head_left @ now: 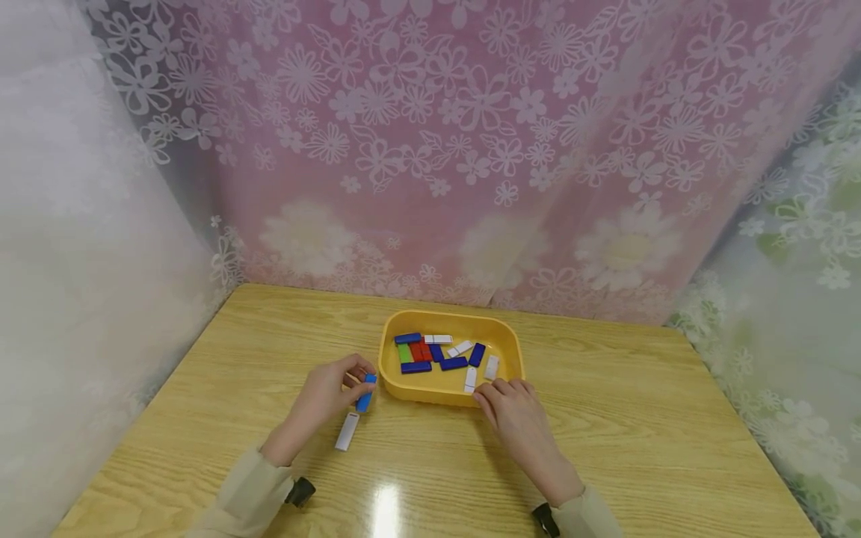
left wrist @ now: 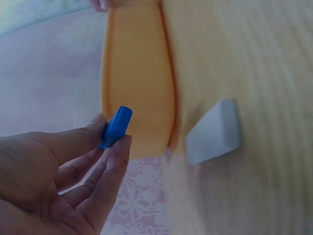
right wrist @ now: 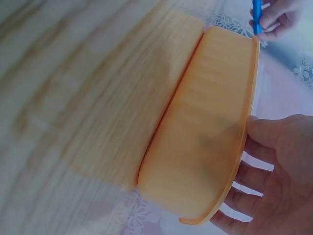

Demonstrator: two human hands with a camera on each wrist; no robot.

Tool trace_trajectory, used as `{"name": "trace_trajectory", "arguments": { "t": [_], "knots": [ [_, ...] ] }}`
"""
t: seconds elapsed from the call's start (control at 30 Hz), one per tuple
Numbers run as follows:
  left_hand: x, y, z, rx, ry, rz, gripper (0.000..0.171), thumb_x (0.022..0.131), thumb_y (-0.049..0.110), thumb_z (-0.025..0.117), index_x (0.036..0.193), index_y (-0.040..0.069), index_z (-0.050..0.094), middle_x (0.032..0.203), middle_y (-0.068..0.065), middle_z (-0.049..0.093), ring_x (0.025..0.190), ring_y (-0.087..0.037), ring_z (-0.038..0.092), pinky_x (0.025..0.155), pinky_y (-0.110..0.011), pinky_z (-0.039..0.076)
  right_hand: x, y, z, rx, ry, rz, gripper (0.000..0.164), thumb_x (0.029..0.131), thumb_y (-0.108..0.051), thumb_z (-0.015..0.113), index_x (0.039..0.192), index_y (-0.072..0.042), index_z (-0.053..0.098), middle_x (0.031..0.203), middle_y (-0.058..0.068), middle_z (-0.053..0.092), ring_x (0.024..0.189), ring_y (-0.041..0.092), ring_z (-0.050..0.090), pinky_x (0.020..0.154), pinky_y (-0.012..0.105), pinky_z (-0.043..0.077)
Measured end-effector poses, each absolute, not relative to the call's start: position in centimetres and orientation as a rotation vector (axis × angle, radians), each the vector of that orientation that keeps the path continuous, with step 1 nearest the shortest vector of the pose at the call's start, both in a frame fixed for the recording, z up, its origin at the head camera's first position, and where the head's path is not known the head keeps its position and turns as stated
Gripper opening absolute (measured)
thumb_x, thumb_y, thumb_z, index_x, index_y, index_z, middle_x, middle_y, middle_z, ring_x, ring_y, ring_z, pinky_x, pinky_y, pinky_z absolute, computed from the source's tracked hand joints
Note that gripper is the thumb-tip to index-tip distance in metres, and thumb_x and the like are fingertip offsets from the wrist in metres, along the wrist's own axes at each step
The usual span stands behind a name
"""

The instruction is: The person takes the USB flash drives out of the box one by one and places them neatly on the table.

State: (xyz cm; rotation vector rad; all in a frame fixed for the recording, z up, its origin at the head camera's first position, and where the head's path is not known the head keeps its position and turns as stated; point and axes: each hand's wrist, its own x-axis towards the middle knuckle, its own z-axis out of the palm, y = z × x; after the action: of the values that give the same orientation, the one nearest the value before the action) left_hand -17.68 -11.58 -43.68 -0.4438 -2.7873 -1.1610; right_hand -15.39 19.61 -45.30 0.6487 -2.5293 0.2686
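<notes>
Between thumb and fingertips, my left hand [head_left: 329, 390] pinches a small blue plastic block [head_left: 366, 394], shaped like a USB stick, just left of the yellow tray [head_left: 430, 393]. In the left wrist view the blue block [left wrist: 117, 126] tilts upward out of the grip. A white block [head_left: 346, 432] of similar shape lies on the table below that hand. At the tray's near right corner my right hand [head_left: 514, 418] holds the rim; the thumb sits on the edge and the fingers reach over it, as the right wrist view shows of the hand [right wrist: 279, 166].
Inside the tray lie several dark blue blocks [head_left: 454, 364], several white ones [head_left: 492, 367], red ones [head_left: 420, 351] and a green one [head_left: 404, 353]. The wooden table [head_left: 619, 418] runs back to a pink floral curtain [head_left: 430, 187], with pale cloth at both sides.
</notes>
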Motion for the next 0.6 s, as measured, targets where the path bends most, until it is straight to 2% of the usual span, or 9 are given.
{"name": "trace_trajectory", "arguments": {
  "t": [0.33, 0.6],
  "knots": [
    [-16.2, -11.0, -45.3, -0.549, -2.879, -1.202, 0.019, 0.085, 0.004, 0.080, 0.099, 0.007, 0.069, 0.086, -0.001, 0.070, 0.076, -0.015, 0.068, 0.066, -0.025, 0.055, -15.4, 19.6, -45.4, 0.650, -2.522, 0.265, 0.007, 0.094, -0.018, 0.073, 0.090, -0.013, 0.073, 0.077, 0.000, 0.065, 0.072, 0.025, 0.058, 0.080, 0.048, 0.052],
    [-15.8, -10.5, -45.6, -0.565, -2.929, -1.130, 0.022, 0.081, 0.004, 0.084, 0.097, 0.006, 0.069, 0.080, 0.000, 0.066, 0.070, -0.009, 0.061, 0.061, -0.022, 0.050, -15.5, 19.6, -45.4, 0.655, -2.516, 0.270, 0.007, 0.093, -0.018, 0.073, 0.089, -0.013, 0.073, 0.077, 0.000, 0.065, 0.072, 0.025, 0.059, 0.080, 0.048, 0.052]
  ]
}}
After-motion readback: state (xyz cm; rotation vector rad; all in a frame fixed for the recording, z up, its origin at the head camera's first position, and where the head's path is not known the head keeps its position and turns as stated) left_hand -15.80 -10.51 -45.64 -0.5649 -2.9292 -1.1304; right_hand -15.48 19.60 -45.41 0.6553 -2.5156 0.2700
